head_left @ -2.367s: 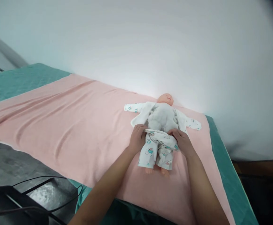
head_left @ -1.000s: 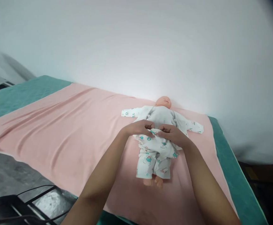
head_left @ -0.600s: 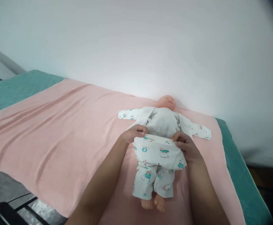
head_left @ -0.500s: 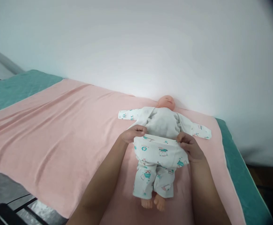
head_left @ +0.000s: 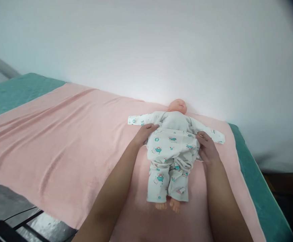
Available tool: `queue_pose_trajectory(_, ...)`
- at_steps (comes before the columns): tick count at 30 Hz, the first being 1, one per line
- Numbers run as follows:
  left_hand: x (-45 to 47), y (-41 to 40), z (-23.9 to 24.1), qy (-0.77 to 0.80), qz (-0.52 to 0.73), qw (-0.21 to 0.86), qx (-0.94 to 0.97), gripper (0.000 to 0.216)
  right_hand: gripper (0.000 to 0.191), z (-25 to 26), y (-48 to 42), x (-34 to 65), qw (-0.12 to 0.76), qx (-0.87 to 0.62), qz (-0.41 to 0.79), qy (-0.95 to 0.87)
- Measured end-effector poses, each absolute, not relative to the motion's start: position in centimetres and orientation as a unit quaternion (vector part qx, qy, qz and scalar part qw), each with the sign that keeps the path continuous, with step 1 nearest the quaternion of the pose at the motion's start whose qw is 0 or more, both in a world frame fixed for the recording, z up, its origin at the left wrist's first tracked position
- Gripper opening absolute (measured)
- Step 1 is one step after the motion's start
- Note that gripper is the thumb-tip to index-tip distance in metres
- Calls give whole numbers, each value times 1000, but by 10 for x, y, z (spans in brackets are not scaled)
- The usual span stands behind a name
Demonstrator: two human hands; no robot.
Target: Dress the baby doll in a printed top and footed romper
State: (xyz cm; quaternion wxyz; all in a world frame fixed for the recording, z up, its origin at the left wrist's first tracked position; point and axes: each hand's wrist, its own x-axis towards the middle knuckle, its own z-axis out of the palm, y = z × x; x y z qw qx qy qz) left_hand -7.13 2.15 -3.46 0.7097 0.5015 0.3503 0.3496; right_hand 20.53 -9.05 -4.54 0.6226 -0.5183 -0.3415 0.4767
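Doll (head_left: 173, 134) lies face-up near bed's (head_left: 252, 188) far right corner, left hand (head_left: 146, 131) and right hand (head_left: 207, 148) pinching trousers (head_left: 170, 161) waistband taut across its belly, fingers closed on cloth.

no readable text anywhere; the doll's trousers (head_left: 170, 158) bear only small pictures.

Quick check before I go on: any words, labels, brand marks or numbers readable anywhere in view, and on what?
None can be read.
The printed trousers on the doll carry small teal and pink pictures, too small to show any lettering.
The pink blanket and green sheet show no writing.
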Motion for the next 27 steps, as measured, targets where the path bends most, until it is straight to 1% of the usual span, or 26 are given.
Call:
queue_pose_trajectory(2,-77,21,-30,343,287,672,590,38,33,-42,-95,210,536,-567,481,-399)
queue_pose_trajectory(4,-85,21,-25,324,219,639,662,32,34,-38,-100,216,465,-593,480,-449)
queue_pose_trajectory(7,-92,23,-19,301,160,599,725,20,29,-36,-105,222,396,-608,478,-495)
queue_pose_trajectory(9,-92,24,-19,306,145,565,752,17,25,-37,-104,223,369,-626,464,-507)
queue_pose_trajectory(11,-90,24,-21,326,139,532,769,17,21,-39,-102,222,365,-645,449,-500)
queue_pose_trajectory(14,-82,24,-27,381,146,505,761,14,20,-44,-96,219,385,-667,455,-447)
queue_pose_trajectory(17,-71,24,-32,446,168,434,764,9,28,-47,-90,213,409,-690,446,-396)
queue_pose_trajectory(19,-64,24,-32,467,177,375,781,8,33,-47,-87,209,410,-699,416,-413)
queue_pose_trajectory(21,-59,23,-29,467,182,352,790,8,33,-44,-85,206,398,-703,380,-449)
queue_pose_trajectory(24,-56,18,-20,432,195,401,784,7,35,-38,-86,203,402,-692,360,-481)
queue_pose_trajectory(27,-56,13,-12,410,176,511,735,10,41,-35,-89,203,440,-660,392,-466)
